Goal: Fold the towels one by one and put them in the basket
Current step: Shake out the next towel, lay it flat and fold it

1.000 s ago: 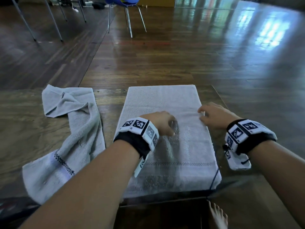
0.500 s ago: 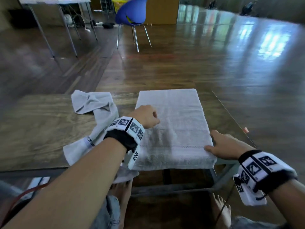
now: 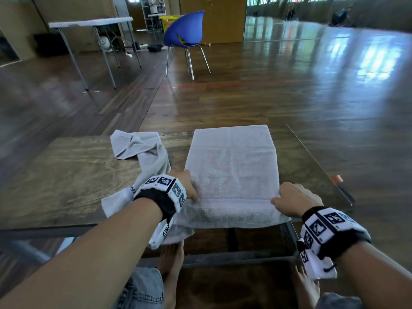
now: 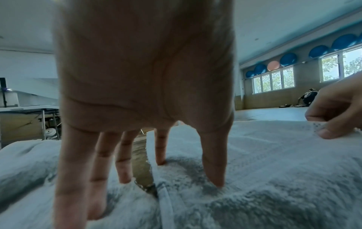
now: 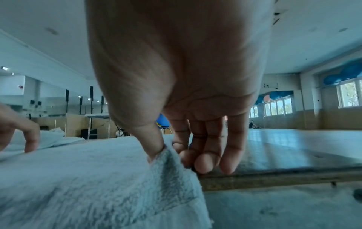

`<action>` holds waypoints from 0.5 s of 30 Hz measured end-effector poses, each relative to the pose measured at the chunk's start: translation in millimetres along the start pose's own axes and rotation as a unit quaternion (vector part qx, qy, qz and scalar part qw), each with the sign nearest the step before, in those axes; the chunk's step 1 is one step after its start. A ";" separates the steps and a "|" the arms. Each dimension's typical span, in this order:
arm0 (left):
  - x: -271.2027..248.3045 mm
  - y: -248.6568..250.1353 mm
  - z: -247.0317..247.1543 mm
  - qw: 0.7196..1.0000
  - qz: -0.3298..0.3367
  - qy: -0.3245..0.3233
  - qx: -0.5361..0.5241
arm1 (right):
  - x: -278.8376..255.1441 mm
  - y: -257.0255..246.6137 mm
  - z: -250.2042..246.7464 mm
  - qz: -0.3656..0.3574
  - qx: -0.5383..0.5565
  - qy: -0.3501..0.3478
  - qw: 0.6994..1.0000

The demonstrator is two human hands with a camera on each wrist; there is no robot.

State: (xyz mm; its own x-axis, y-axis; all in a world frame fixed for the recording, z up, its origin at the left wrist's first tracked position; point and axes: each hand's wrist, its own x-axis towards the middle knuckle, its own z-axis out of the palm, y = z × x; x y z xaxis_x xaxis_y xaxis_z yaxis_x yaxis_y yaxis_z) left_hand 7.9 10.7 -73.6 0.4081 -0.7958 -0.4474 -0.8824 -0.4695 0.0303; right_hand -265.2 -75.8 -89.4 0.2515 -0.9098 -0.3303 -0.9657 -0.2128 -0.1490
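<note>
A grey towel, folded to a rectangle, lies flat on the wooden table in the head view. My left hand is at its near left edge. In the left wrist view the left hand has straight fingers: the thumb and forefinger tips press on this towel, and the other fingers rest on the crumpled towel beside it. My right hand pinches the near right edge, the cloth held between thumb and forefinger of the right hand.
A second, crumpled grey towel trails off the table's near edge on the left. A small orange tag sits at the table's right edge. Beyond stand a blue chair, a yellow basket behind it, and a folding table.
Both hands have slid from the towel's middle toward its near end. The right hand now pinches the right edge. The head view has lifted and shows more of the room.
</note>
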 end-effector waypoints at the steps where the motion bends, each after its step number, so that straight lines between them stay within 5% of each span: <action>1: 1.7 -1.5 -0.6 1.000 0.009 -0.006 0.015 | 2.4 -1.3 -1.2 -0.008 0.013 0.000 1.000; 6: 10.1 -5.5 -7.5 0.999 0.033 -0.028 0.028 | 16.1 -2.9 -14.0 -0.032 0.155 0.001 0.987; 9: 11.1 2.2 -7.9 0.999 0.047 0.010 0.002 | 24.1 -5.3 -23.4 -0.027 0.245 0.028 0.969; 12: 5.3 19.9 -6.0 0.983 0.156 0.063 -0.066 | 28.6 -12.6 -27.3 -0.024 0.401 0.022 0.916; 15: -6.3 46.2 -2.4 0.950 0.260 0.033 -0.167 | 32.0 -20.3 -29.3 -0.032 0.515 0.021 0.856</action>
State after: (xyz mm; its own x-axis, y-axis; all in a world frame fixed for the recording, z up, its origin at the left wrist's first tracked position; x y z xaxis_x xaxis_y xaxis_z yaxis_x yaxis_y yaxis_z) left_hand -34.9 -7.0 -67.3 -0.0396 -0.9707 -0.2369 -0.8496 -0.0921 0.5193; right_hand -239.4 -111.1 -69.6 0.2786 -0.9244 -0.2606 -0.3738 0.1456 -0.9160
